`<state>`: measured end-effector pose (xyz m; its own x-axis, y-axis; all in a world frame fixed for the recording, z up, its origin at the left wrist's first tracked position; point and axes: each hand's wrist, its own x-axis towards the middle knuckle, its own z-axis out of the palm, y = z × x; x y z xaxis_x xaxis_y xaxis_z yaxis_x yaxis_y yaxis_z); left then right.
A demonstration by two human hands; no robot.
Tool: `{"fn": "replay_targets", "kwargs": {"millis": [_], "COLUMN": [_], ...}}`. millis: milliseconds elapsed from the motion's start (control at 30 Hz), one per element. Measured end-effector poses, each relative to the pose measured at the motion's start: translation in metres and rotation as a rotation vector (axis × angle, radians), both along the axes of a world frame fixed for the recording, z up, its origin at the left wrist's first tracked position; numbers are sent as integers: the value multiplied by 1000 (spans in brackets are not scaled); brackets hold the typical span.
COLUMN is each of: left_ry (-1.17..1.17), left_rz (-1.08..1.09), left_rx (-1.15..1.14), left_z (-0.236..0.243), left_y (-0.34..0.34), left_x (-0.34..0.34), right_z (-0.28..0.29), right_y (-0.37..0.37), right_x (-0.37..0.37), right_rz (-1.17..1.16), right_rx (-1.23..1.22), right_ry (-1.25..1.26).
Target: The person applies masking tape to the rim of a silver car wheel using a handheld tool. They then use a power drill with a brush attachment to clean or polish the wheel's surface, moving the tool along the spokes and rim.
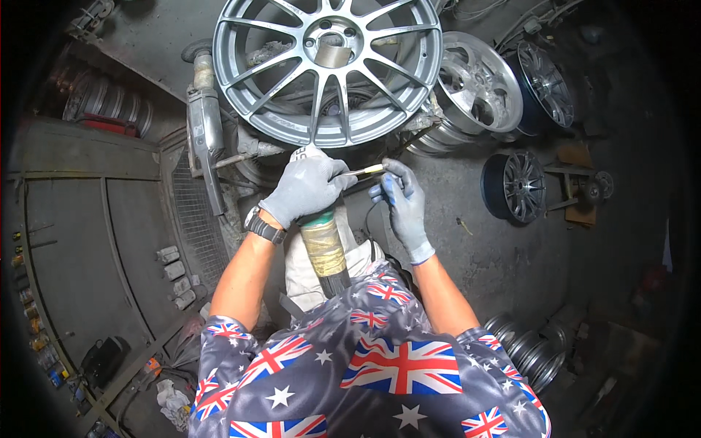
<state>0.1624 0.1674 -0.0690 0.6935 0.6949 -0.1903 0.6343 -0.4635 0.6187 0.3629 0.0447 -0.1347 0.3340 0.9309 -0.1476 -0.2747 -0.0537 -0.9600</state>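
Observation:
My left hand point(310, 184), in a grey glove, is closed with thumb and fingertips on a slim metal rod with a pale yellow section point(373, 168). The rod points right. Its yellow end meets the bent fingers of my right hand point(404, 204), also gloved, with blue marks on the fingers. Below my left hand a power tool point(326, 248) with a green collar and tape-wrapped body leans against my lap. A white printed piece point(307, 153) shows above my left knuckles; its link to the tool is hidden. Just beyond stands a silver multi-spoke wheel rim point(319, 102).
Left of the rim hangs a grey, worn power tool point(206, 128). More rims stand at right, among them a silver one point(504, 87) and a dark-barrelled one point(522, 187). Stacked rims point(529, 350) lie at lower right. A metal mesh panel point(197, 212) stands at left.

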Motion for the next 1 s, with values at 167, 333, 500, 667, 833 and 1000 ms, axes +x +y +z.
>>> {"fn": "replay_targets", "kwargs": {"millis": [167,333,500,667,833,1000], "left_ry": [0,-134,-107,-127,-68,-68], "left_rz": [-28,-45,-28,8,23,-17], "left_rx": [-29,27,12,63,-24,-56], "left_z": [5,-11,-5,-6,2,-5], "left_y": [1,2,-1,-6,1,4], "left_x": [0,-7,-5,-5,-2,0], "right_z": [22,21,18,9,15,0], "right_y": [17,25,28,28,13,0], "right_x": [12,17,14,18,3,-1], "right_rz": [90,144,101,118,3,134], "right_rx": [-61,-153,-180,-241,-224,-95], "right_ry": [-105,-217,-403,-174,563,272]}}
